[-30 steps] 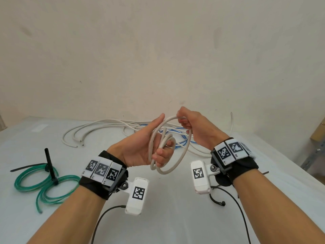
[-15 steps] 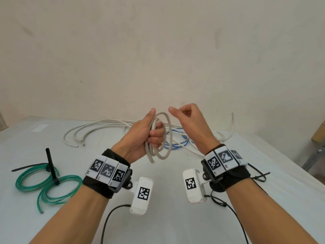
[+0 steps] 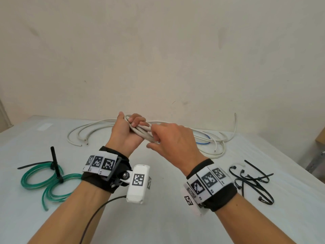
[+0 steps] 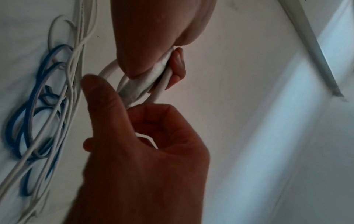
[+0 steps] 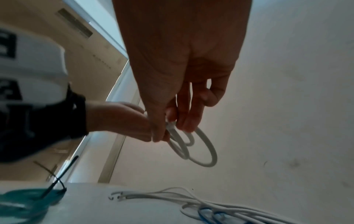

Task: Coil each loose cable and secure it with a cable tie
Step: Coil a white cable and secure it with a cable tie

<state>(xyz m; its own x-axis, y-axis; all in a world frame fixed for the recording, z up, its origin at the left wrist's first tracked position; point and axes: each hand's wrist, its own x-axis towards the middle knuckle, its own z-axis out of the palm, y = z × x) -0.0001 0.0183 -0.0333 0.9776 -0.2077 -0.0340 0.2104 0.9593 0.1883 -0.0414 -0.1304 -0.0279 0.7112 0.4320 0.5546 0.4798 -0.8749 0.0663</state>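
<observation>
The coil, half hidden, is gripped by the left hand and pinched by the right hand above the table, ties at 3 o'clock.

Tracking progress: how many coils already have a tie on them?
1: the green coil, left on the table. The held white coil shows none; the pile behind could hide more.
</observation>
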